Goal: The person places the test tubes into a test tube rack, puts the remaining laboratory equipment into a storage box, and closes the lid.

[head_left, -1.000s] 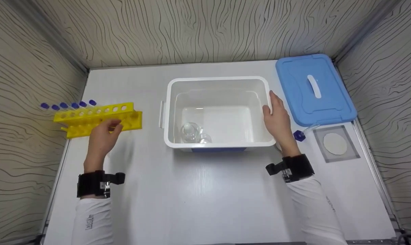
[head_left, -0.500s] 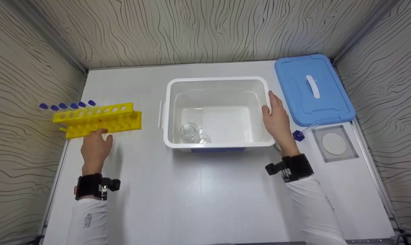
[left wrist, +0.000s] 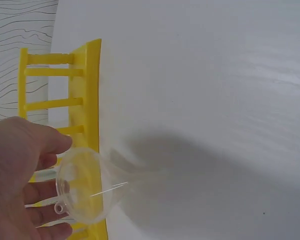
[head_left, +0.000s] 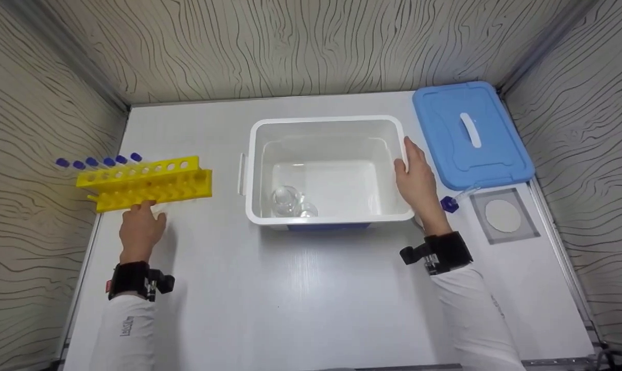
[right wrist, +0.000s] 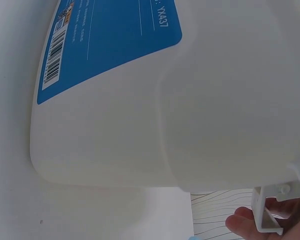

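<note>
My left hand [head_left: 141,232] is at the front edge of a yellow test tube rack [head_left: 187,193]. In the left wrist view it pinches a clear funnel [left wrist: 90,197] by the rim, thumb on one side and fingertips on the other; the spout points down at the table. From the head view the hand hides the funnel. A white storage box [head_left: 326,220] stands mid-table, gripped at its right side by my right hand [head_left: 418,180], thumb over the rim. In the right wrist view, fingers reach behind its white side handle [right wrist: 262,215]. Clear round glassware [head_left: 285,200] sits inside the box.
Several purple-capped tubes [head_left: 108,162] lean along the rack's back. At the right lie a blue lid [head_left: 476,154] with a white handle, a clear tube with a purple hexagonal base [head_left: 449,204], and a square wire gauze [head_left: 503,216]. Wood-patterned walls enclose the table.
My left hand has moved left and toward me, from over the rack to its front edge. My right hand stays at the box's side.
</note>
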